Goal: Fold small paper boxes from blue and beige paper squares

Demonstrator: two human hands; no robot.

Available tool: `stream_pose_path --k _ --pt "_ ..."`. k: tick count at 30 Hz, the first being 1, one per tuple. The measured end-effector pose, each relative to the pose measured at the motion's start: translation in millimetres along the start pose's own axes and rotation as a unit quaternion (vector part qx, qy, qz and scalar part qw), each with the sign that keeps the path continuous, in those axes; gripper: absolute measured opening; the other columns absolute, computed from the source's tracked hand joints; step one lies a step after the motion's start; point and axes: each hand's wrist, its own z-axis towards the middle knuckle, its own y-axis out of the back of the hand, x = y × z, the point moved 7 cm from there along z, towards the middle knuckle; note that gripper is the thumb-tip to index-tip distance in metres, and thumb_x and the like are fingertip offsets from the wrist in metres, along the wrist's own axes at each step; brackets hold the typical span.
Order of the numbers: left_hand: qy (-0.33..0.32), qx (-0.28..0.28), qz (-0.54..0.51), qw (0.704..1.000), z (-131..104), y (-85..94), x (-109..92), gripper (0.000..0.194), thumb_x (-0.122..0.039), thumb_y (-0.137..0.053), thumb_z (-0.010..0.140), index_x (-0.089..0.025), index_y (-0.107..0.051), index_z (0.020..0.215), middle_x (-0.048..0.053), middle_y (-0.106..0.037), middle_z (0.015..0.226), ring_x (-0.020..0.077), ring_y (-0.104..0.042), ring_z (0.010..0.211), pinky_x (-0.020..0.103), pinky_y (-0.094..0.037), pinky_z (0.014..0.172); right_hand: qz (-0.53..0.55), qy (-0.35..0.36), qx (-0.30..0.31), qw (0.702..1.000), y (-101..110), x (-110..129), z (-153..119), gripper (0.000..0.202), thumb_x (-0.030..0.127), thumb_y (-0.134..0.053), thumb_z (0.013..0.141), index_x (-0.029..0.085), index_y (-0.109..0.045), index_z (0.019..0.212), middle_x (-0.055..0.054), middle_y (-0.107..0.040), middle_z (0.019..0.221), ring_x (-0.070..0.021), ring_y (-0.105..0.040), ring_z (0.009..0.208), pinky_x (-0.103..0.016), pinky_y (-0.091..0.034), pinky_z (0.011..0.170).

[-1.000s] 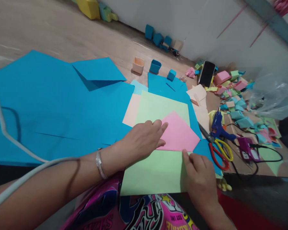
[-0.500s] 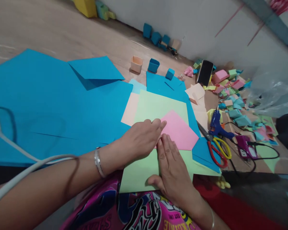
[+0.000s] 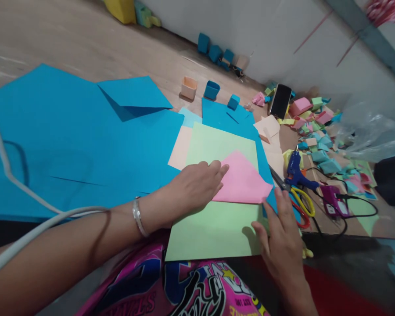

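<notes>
A folded pink sheet of paper (image 3: 240, 180) lies on light green paper (image 3: 213, 232) in front of me, its straight fold towards my body. My left hand (image 3: 197, 184) presses on the pink paper's left end, its fingers bent and close together; that corner is hidden beneath them. Beside the pink paper's right corner is my right hand (image 3: 283, 241), fingers stretched and thumb apart, with the fingertips touching or nearly touching the edge. The pink paper's right part bows up slightly.
Large blue sheets (image 3: 69, 131) spread to the left, with a white cable (image 3: 6, 162) over them. On the right lie scissors (image 3: 303, 202), a blue glue gun (image 3: 296, 169), a purple box with a cable (image 3: 332, 202), a phone (image 3: 281, 101) and small folded paper pieces (image 3: 325, 140). Paper cups (image 3: 212, 90) stand behind.
My right hand has slid from the middle of the pink paper's fold to its right corner, and its fingers have spread. My left hand has stayed at the left end.
</notes>
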Motion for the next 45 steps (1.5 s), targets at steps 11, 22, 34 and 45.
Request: stream_pose_path --k 11,22,34,45 --pt "0.058 -0.035 0.072 0.995 4 20.6 -20 0.041 -0.044 -0.034 0.101 -0.014 -0.057 0.116 0.012 -0.054 0.094 0.0251 -0.047 0.084 0.036 -0.032 0.066 0.021 0.097 -0.024 0.995 -11 30 18 0.044 0.021 -0.056 0.092 0.009 -0.051 0.133 -0.02 -0.054 0.139 -0.033 -0.035 0.14 -0.056 -0.041 0.107" --pt "0.151 -0.025 0.101 0.983 -35 5.5 -15 0.068 -0.052 -0.039 0.097 -0.01 -0.027 0.149 0.017 -0.047 0.126 0.0321 -0.037 0.111 0.045 -0.031 0.091 0.008 0.104 -0.026 0.994 -14 25 14 0.042 0.019 -0.056 0.092 0.009 -0.051 0.132 -0.017 -0.055 0.138 -0.0308 -0.042 0.136 -0.056 -0.04 0.108" --pt "0.225 0.003 0.152 0.962 -78 28.5 31 0.069 -0.037 -0.056 0.092 -0.009 -0.029 0.15 0.016 -0.056 0.1 0.0318 -0.05 0.091 0.04 -0.036 0.069 0.037 0.106 -0.032 0.993 -12 24 13 0.041 0.017 -0.056 0.091 0.007 -0.054 0.131 -0.017 -0.056 0.138 -0.0314 -0.045 0.134 -0.054 -0.042 0.107" --pt "-0.039 -0.085 0.03 0.995 -65 29.9 4 0.017 -0.025 -0.059 0.091 -0.023 -0.063 0.108 0.004 -0.064 0.116 0.0246 -0.05 0.12 0.04 -0.037 0.095 0.08 0.108 -0.041 0.99 -10 19 20 0.04 0.015 -0.059 0.09 0.01 -0.056 0.129 -0.016 -0.06 0.133 -0.0323 -0.049 0.131 -0.055 -0.046 0.104"
